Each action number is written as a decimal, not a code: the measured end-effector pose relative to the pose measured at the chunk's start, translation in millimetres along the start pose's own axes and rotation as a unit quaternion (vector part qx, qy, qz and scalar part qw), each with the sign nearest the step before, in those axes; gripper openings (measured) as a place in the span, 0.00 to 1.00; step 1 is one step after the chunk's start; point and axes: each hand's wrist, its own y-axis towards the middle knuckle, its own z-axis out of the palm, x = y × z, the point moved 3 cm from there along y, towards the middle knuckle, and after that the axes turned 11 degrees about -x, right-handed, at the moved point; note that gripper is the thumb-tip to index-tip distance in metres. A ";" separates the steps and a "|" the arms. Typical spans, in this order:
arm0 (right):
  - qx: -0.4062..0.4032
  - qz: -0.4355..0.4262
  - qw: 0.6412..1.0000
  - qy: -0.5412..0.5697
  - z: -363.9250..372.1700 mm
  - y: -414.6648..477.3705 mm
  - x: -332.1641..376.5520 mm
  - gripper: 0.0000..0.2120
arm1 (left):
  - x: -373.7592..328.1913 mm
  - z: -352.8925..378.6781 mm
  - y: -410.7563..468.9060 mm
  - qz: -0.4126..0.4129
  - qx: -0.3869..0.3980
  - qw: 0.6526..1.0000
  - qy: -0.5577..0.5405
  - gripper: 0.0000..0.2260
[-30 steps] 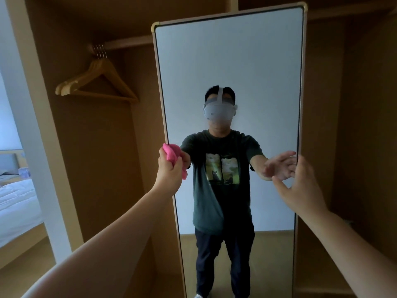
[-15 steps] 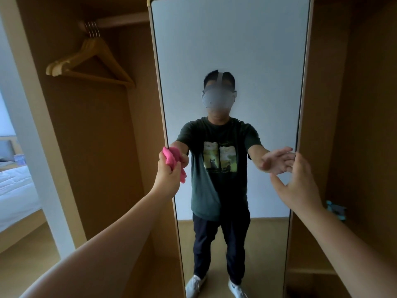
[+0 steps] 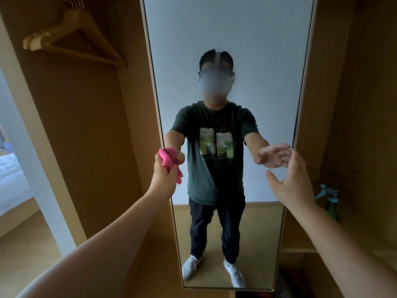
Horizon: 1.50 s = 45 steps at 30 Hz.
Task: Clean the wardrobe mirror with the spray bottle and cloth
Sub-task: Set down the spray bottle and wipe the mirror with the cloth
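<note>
Centrally, left hand (image 3: 164, 176) grips the bunched cloth (image 3: 168, 159) at the mirror (image 3: 227, 39)'s left edge; right hand (image 3: 294, 181), fingers straight, holds nothing at its right edge. Bottle (image 3: 329, 197) stands on a shelf (image 3: 369, 237) beyond; hangers (image 3: 71, 33) upper left.

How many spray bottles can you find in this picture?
1. The spray bottle stands in the wardrobe, right of the mirror, beyond the right hand; none other shows.

Mirror (image 3: 227, 39): top cut off. Bottle (image 3: 332, 201), right of right hand (image 3: 294, 186): dim, outline unclear. Cloth (image 3: 168, 160): partly hidden inside left hand (image 3: 163, 178).
</note>
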 end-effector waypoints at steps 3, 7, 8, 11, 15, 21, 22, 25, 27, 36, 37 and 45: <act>0.006 0.014 1.000 -0.002 2.3 -9.0 -4.9 0.40 | 6.7 0.0 -9.0 -0.001 0.007 1.000 0.001 0.17; 0.021 0.044 0.999 0.006 6.0 -21.8 -14.2 0.40 | 16.3 0.3 -21.6 -0.005 0.017 1.000 0.003 0.18; 0.025 0.050 0.998 0.007 6.4 -24.7 -16.6 0.40 | 19.3 0.4 -24.3 -0.007 0.019 1.000 0.002 0.18; 0.034 0.054 0.998 0.005 8.0 -33.3 -22.4 0.38 | 27.5 1.8 -31.1 -0.003 0.023 1.000 0.000 0.17; 0.050 0.077 0.996 0.009 11.0 -44.9 -31.1 0.40 | 40.5 2.7 -38.3 -0.010 0.021 1.000 0.004 0.21; 0.078 0.092 0.992 0.033 17.5 -58.1 -42.5 0.34 | 55.2 3.3 -47.3 0.002 0.040 0.999 0.026 0.21; 0.080 0.097 0.991 0.034 19.3 -59.6 -45.0 0.33 | 57.6 3.6 -48.5 -0.001 0.040 0.999 0.026 0.21; 0.069 0.121 0.988 0.063 25.2 -61.7 -53.7 0.26 | 67.7 4.6 -54.5 -0.009 0.042 0.998 0.040 0.21; 0.061 0.150 0.983 0.089 29.6 -62.7 -62.2 0.22 | 75.9 5.4 -58.1 -0.022 0.041 0.998 0.049 0.20; 0.059 0.191 0.974 0.103 49.6 -77.9 -99.3 0.19 | 104.6 9.3 -71.4 -0.016 0.041 0.997 0.068 0.19; 0.055 0.196 0.973 0.107 50.6 -78.6 -103.5 0.19 | 107.7 10.1 -72.5 -0.018 0.040 0.997 0.071 0.18; 0.027 0.210 0.974 0.083 58.8 -97.2 -122.1 0.19 | 129.6 14.1 -81.7 -0.044 0.045 0.994 0.084 0.17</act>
